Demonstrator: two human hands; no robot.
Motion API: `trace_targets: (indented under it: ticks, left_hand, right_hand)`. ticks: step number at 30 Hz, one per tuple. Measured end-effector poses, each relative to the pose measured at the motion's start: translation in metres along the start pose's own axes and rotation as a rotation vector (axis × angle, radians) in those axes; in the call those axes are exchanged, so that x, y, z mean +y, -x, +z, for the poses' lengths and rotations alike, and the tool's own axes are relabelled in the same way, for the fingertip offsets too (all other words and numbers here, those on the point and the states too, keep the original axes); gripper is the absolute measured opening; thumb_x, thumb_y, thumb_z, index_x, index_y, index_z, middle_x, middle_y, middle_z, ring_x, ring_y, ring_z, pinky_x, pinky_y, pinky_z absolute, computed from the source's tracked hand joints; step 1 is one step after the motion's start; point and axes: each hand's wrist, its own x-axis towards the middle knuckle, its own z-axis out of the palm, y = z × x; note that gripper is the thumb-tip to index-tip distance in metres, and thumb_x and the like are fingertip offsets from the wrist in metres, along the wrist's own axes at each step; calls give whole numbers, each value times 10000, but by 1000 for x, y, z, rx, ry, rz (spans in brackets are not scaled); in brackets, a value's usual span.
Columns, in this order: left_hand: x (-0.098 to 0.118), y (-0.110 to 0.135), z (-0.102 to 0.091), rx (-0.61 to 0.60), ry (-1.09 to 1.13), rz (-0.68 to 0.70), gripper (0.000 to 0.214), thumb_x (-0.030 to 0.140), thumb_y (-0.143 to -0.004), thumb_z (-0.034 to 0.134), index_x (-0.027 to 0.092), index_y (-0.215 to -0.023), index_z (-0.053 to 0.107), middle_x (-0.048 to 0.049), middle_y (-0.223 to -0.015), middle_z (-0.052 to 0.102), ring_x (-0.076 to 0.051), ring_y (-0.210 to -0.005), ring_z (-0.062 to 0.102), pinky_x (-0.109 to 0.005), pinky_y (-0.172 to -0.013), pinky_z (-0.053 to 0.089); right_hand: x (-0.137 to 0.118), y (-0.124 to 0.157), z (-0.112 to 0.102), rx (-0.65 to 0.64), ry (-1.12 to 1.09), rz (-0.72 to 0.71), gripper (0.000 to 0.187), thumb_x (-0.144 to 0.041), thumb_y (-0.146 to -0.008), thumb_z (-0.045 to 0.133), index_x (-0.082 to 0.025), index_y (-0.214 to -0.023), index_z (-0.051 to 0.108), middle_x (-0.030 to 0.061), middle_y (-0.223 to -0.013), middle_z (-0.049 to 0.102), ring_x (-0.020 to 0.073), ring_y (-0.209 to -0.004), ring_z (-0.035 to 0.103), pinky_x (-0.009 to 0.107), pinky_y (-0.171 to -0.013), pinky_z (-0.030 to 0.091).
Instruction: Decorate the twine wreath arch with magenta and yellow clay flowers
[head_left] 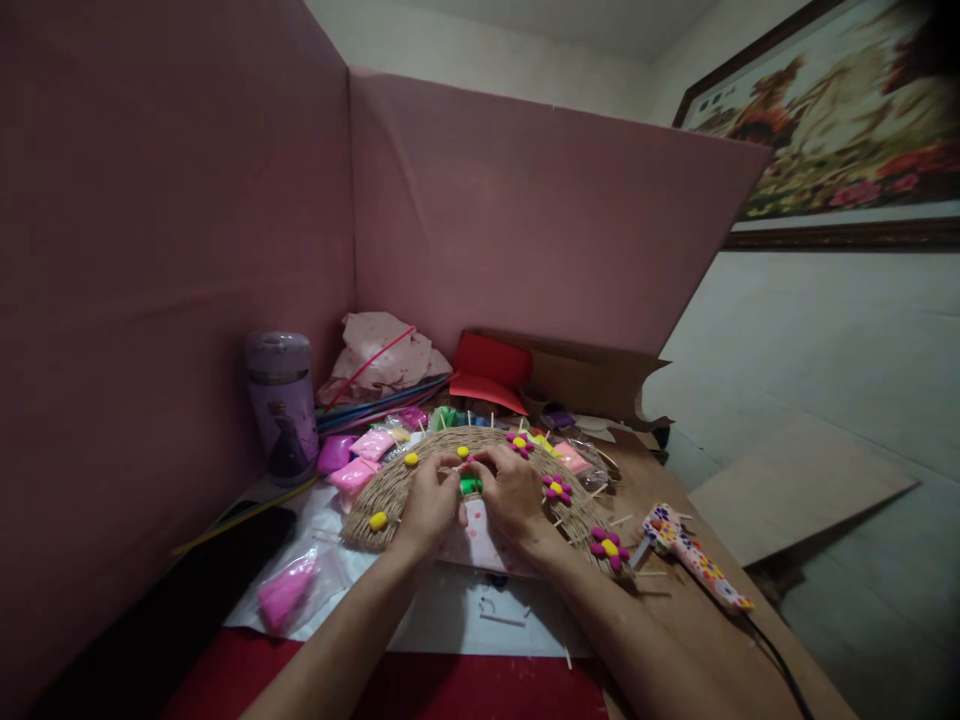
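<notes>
A fan-shaped piece wound with twine [442, 443] lies in front of me, with thin sticks poking out along its curved edge. Magenta clay flowers with yellow centres, such as this clay flower [609, 549], sit on its right half; plain yellow clay dots, like the yellow dot [378, 521], sit on its left half. My left hand [435, 503] and my right hand [511, 497] meet over the top middle, fingers pinched beside a yellow dot [463, 453] with a bit of magenta clay by it. What the fingertips hold is too small to name. Something green [471, 485] shows between the hands.
A purple tumbler [282, 410] stands at the left. Bags of coloured clay, including a pink clay bag [289, 592], lie around the fan. A flower-patterned glue gun [694, 555] with a cord rests at the right. Pink panels [525, 220] rise behind and on the left.
</notes>
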Motion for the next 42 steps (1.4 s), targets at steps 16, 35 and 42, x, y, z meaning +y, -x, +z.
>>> trace_targets:
  ticks: [16, 35, 42]
  left_hand:
    - [38, -1, 8, -51, -9, -304, 305, 2, -683, 439, 134, -955, 485, -21, -511, 562, -166, -348, 552, -171, -279, 238]
    - [21, 7, 29, 1, 865, -389, 371, -116, -586, 375, 104, -845, 526, -117, -828, 618, -127, -703, 652, -114, -440, 412]
    - [5, 9, 28, -18, 978, -333, 419, -122, -523, 382, 130, -818, 541, -97, -848, 624, -150, -814, 657, -112, -406, 366]
  right_hand:
    - [1, -3, -3, 34, -25, 71, 133, -237, -815, 546, -214, -759, 665, 22, -802, 689, 163, -739, 621, 245, -653, 382]
    - [11, -3, 1, 78, -150, 94, 214, -159, -736, 485, -199, -814, 680, 39, -821, 688, 168, -742, 602, 253, -660, 417]
    - [8, 0, -2, 56, -131, 88, 196, -179, -754, 493, -204, -815, 677, 33, -809, 688, 168, -733, 602, 249, -635, 401]
